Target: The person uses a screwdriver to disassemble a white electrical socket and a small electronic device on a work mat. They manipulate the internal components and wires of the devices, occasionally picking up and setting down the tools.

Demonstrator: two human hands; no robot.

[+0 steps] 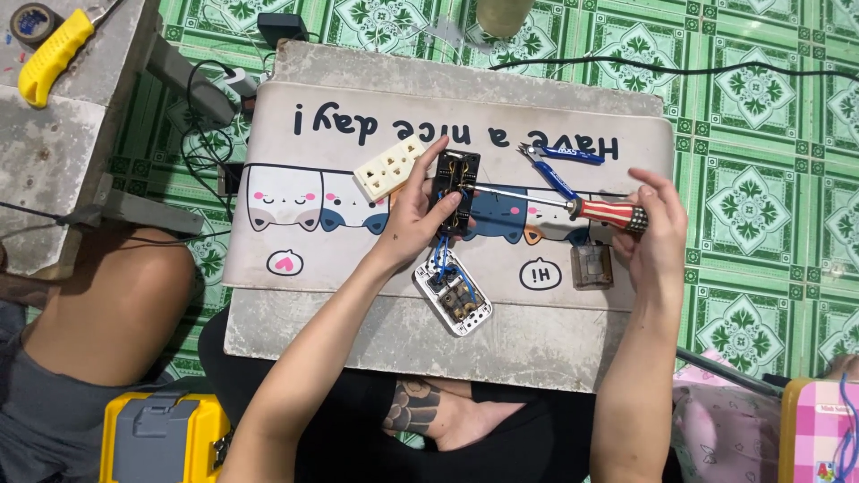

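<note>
My left hand [413, 215] grips a black socket module [454, 192] held upright on a printed mat [322, 134]. Blue wires run from the module down to a white backplate [455, 299] lying on the mat just below. In my right hand [655, 228] is a screwdriver with a red striped handle [610, 214]. Its metal shaft points left and its tip touches the black module near the terminals. A cream multi-hole socket face [388, 167] lies just left of my left hand.
Blue-handled pliers [559, 161] lie on the mat beyond the screwdriver. A small brown switch part [591, 266] sits under my right hand. A yellow utility knife [51, 55] rests on a concrete block at left. A yellow toolbox [161, 436] stands at bottom left, a pink box [819, 429] at bottom right.
</note>
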